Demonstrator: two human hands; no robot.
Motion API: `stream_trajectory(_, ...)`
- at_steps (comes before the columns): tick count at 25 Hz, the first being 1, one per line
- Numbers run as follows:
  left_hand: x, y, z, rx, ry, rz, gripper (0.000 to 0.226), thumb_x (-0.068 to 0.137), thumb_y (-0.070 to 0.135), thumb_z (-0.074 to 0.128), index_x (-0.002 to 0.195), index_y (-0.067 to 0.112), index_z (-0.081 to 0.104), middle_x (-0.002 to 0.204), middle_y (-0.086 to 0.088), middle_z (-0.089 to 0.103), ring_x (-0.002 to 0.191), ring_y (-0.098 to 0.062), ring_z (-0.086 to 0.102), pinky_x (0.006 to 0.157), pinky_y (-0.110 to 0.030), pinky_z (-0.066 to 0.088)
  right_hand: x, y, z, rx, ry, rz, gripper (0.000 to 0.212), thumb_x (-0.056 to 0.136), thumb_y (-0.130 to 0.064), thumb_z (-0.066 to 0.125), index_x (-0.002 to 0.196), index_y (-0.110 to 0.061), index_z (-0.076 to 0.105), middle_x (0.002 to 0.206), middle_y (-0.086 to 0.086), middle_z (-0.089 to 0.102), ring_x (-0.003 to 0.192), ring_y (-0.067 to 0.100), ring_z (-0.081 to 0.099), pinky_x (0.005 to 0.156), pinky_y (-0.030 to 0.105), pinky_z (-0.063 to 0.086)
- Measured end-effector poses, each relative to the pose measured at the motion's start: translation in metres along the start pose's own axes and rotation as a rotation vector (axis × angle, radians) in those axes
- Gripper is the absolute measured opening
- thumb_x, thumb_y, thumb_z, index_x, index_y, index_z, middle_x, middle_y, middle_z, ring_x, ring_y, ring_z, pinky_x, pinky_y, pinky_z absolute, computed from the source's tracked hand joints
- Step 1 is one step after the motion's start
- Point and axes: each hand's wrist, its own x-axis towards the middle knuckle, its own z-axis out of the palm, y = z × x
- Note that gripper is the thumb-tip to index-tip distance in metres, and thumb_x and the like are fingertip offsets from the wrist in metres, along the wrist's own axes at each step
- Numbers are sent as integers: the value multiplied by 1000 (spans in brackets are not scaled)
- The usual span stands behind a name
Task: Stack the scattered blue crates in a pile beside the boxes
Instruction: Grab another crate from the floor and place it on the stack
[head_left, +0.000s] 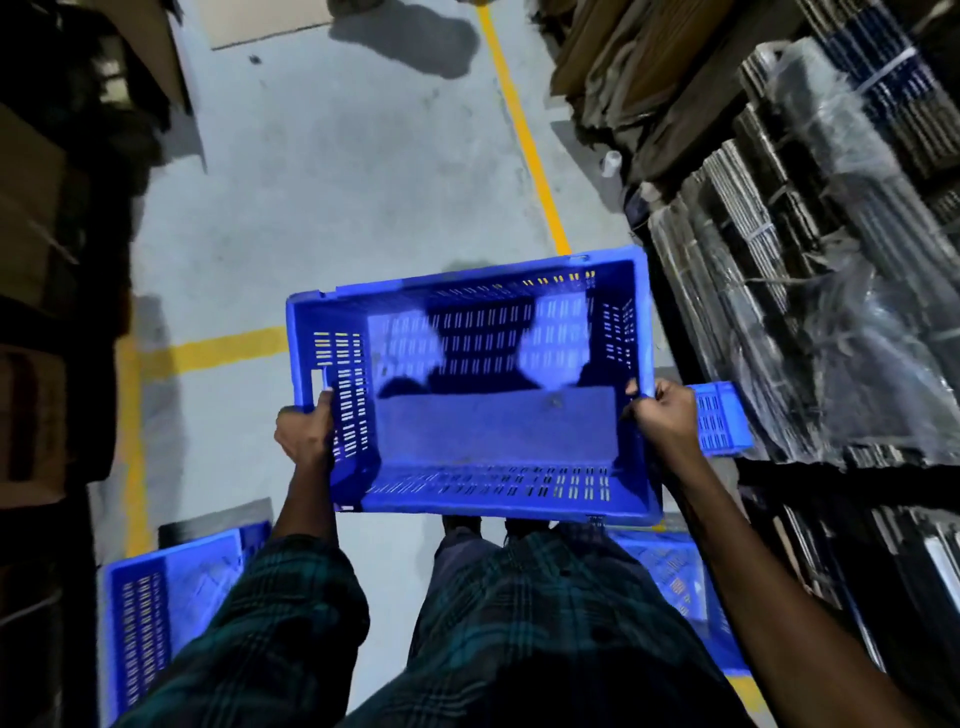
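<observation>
A blue slotted crate (493, 431) is held level in front of me above the grey floor, its open top facing up and nothing inside. My left hand (305, 434) grips its left rim. My right hand (662, 415) grips its right rim. A second blue crate (156, 613) lies on the floor at the lower left beside my sleeve. A third blue crate (670, 577) sits on the floor at the lower right, partly hidden by my arm. Another blue crate edge (719, 418) shows just behind my right hand.
Bundled, plastic-wrapped flat cardboard stacks (810, 270) line the right side. Brown boxes (36, 249) stand in shadow along the left. Yellow floor lines (524, 130) run ahead and across at the left. A flat cardboard sheet (260, 21) lies on the floor far ahead.
</observation>
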Motion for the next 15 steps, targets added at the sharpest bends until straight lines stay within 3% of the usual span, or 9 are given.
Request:
stream_trajectory(3,-13,-22,-16,-20,35,-100,63,84,48,73,117,-4,63,122,-27,66,117,-44,62,104,-48,48,15,17,13,-267,28,-100,10,80,-13,61,85,-13,70,73,15,68,72,29,63,64,29,49)
stream_trajectory(6,-39,-52,-41,-63,113,-158,61,85,44,74,116,-7,64,119,-28,68,113,-43,64,97,-47,51,34,19,34,-515,-75,-51,28,95,-26,52,100,-2,65,103,29,68,99,43,64,80,39,49)
stream_trajectory(10,-86,-101,-82,-155,213,-256,57,84,43,74,115,-4,65,116,-25,70,110,-40,67,97,-45,52,31,18,65,-623,-287,-115,36,91,-26,52,103,7,61,113,32,63,107,44,61,87,43,49)
stream_trajectory(15,-149,-191,-137,-327,417,-432,50,81,46,75,103,2,67,102,-20,71,102,-38,69,79,-38,49,-24,1,127,-712,-536,-273,57,92,-39,60,124,8,57,126,33,60,117,45,59,97,46,47)
